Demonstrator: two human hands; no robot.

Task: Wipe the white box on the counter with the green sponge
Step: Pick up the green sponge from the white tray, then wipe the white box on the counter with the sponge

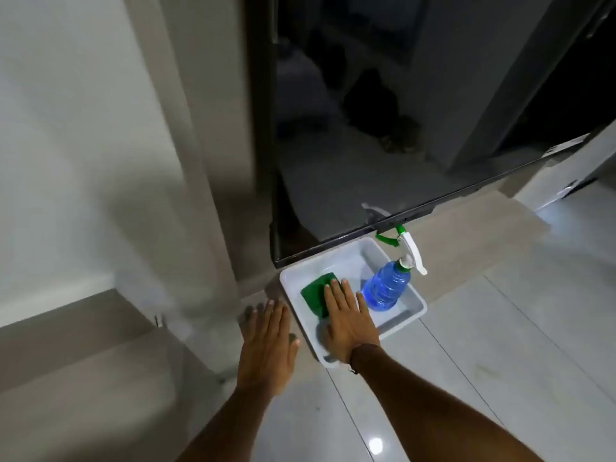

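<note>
Head view: your left hand [266,341] lies flat, fingers spread, on the surface just left of the white box [413,311]. Your right hand [350,315] presses flat on the green sponge [315,291] inside it, fingers extended. Beyond, a blue spray bottle [386,288] lies in the box below a dark screen [366,128].

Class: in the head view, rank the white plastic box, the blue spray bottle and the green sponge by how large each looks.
1. White plastic box, clearly largest.
2. Blue spray bottle.
3. Green sponge, though the right hand hides part of it, so its place below the bottle is unsure.
</note>
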